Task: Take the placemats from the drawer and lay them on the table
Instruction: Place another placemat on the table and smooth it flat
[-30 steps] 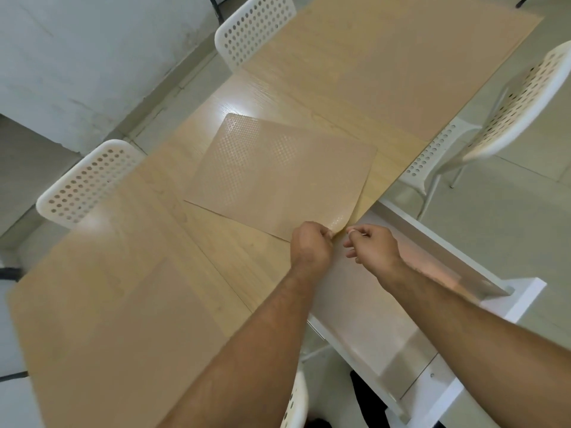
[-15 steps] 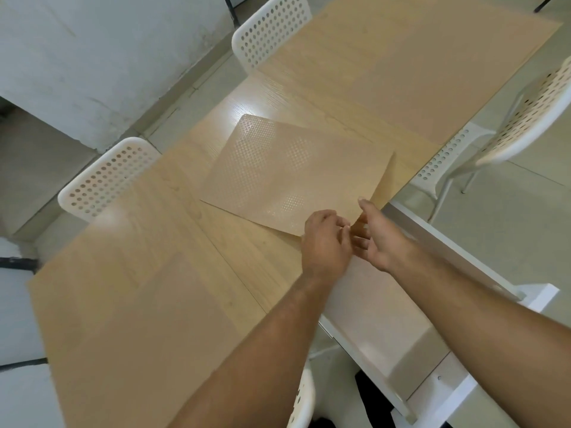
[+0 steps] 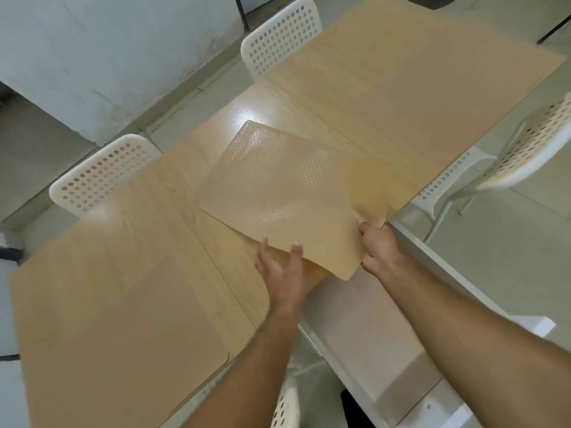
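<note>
While both hands grip it, the top placemat [image 3: 287, 193] sits centre frame, near edge lifted and curling, far part lying over the tabletop [image 3: 173, 211]. Only one view, head camera.

Left hand [image 3: 282, 273], lower centre: fingers under the near edge, thumb on top, pinching the mat. Right hand [image 3: 378, 248], just right of it: fingers closed on the near-right edge, mat puckered at the grip. Whether a second mat lies under this one, cannot tell for sure; a darker tan layer shows beneath near the left hand.

Handling, judged: thin, light, flexible sheet, bends under own weight, embossed dot texture with sheen so probably a bit slick. Not fragile. Best held at two spread points on one edge or at opposite corners; a single-corner pinch would let it flop and drag.

More placemats already flat: one lower left [image 3: 123, 335], one upper right [image 3: 432, 88].

Edges and room: tabletop's right edge runs diagonally right beside the right hand; open white drawer [image 3: 386, 341] below it at lower right. Bare wood in the centre strip is the free spot. White chairs at left [image 3: 99, 174], top [image 3: 281, 32] and right [image 3: 525, 149], all clear of the mat's path.
</note>
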### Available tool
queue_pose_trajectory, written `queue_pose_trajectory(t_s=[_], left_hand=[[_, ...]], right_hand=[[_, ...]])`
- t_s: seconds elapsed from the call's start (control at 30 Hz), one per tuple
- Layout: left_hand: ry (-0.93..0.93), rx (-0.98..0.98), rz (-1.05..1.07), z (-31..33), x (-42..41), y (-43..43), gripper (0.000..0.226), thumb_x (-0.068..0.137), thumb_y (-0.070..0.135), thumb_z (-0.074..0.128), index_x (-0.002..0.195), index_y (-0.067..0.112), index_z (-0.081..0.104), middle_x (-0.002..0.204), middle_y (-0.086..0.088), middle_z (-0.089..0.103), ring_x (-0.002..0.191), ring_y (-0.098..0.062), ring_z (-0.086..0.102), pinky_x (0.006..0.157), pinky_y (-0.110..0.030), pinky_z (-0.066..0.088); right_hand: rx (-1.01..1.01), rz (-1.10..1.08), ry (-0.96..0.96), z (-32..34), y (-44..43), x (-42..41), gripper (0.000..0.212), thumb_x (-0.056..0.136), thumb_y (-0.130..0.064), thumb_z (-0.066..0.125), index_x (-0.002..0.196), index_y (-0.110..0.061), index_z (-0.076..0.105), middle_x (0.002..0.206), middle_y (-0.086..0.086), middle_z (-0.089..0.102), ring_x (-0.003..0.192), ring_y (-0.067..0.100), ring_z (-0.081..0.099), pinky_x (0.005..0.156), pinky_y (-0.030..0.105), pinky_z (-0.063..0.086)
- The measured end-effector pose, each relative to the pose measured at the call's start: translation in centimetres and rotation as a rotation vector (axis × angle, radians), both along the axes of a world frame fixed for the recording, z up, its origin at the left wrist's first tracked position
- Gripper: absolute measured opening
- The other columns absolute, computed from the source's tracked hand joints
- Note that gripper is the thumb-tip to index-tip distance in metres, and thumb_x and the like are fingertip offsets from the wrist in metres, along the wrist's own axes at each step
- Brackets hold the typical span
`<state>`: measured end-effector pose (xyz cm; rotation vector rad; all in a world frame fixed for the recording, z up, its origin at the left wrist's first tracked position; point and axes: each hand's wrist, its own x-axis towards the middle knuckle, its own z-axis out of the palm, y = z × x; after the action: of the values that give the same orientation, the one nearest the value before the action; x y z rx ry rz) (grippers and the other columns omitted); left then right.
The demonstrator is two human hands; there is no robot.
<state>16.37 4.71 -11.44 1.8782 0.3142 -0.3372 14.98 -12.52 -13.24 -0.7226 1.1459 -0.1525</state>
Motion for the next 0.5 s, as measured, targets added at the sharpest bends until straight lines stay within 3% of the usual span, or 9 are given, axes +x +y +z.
queue_pose_trajectory(t_s=[0.1,0.13,0.2,0.33,0.4,0.5], left_hand=[[0.268,-0.287,0.388,-0.7,3.8,0.8,0.085,0.083,0.042,0.075,0.152,0.023,0.029,0.143,-0.003,0.048,0.123,-0.024,0.056,0.103,-0.038,0.045],[0.337,-0.415,0.446,-0.8,4.8,1.2,0.08,0.083,0.036,0.076,0.149,0.017,0.035,0.128,-0.007,0.06,0.109,-0.024,0.063,0.097,-0.04,0.051],[0.377,-0.543,0.457,-0.7,6.5,2.1,0.055,0.087,0.019,0.074,0.137,0.008,0.053,0.106,-0.008,0.067,0.089,-0.021,0.064,0.077,-0.034,0.059],[0.373,-0.605,0.465,0.1,9.2,4.2,0.033,0.089,0.005,0.068,0.121,0.001,0.062,0.11,-0.014,0.07,0.084,-0.022,0.067,0.058,-0.029,0.058],[0.36,-0.613,0.453,0.6,10.4,6.1,0.03,0.089,0.006,0.067,0.118,0.003,0.065,0.114,-0.013,0.071,0.087,-0.024,0.07,0.062,-0.031,0.059],[0.323,-0.604,0.372,2.6,12.0,10.6,0.037,0.091,0.013,0.064,0.126,0.003,0.063,0.126,-0.015,0.067,0.108,-0.031,0.067,0.081,-0.04,0.06]], right_hand=[[0.037,-0.024,-0.071,0.3,0.1,-0.2,0.01,0.101,-0.013,0.057,0.099,-0.022,0.062,0.102,0.004,0.07,0.09,0.022,0.068,0.084,0.045,0.057],[0.05,-0.002,-0.087,0.4,0.0,-0.4,0.009,0.101,-0.013,0.058,0.103,-0.019,0.064,0.105,0.007,0.072,0.093,0.024,0.069,0.084,0.047,0.057],[0.094,0.057,-0.115,0.2,-0.1,-1.1,0.016,0.1,-0.015,0.058,0.114,-0.015,0.065,0.109,0.01,0.073,0.097,0.029,0.07,0.082,0.049,0.058],[0.142,0.107,-0.194,0.3,-0.7,-2.4,0.023,0.099,-0.014,0.058,0.121,-0.01,0.065,0.114,0.015,0.072,0.098,0.031,0.071,0.081,0.05,0.059],[0.152,0.156,-0.224,0.7,-1.1,-3.0,0.026,0.098,-0.015,0.059,0.123,-0.011,0.065,0.111,0.014,0.074,0.094,0.029,0.073,0.074,0.047,0.061],[0.141,0.263,-0.232,1.6,-1.7,-3.6,0.039,0.095,-0.015,0.062,0.133,-0.005,0.059,0.11,0.016,0.072,0.087,0.025,0.075,0.068,0.04,0.061]])
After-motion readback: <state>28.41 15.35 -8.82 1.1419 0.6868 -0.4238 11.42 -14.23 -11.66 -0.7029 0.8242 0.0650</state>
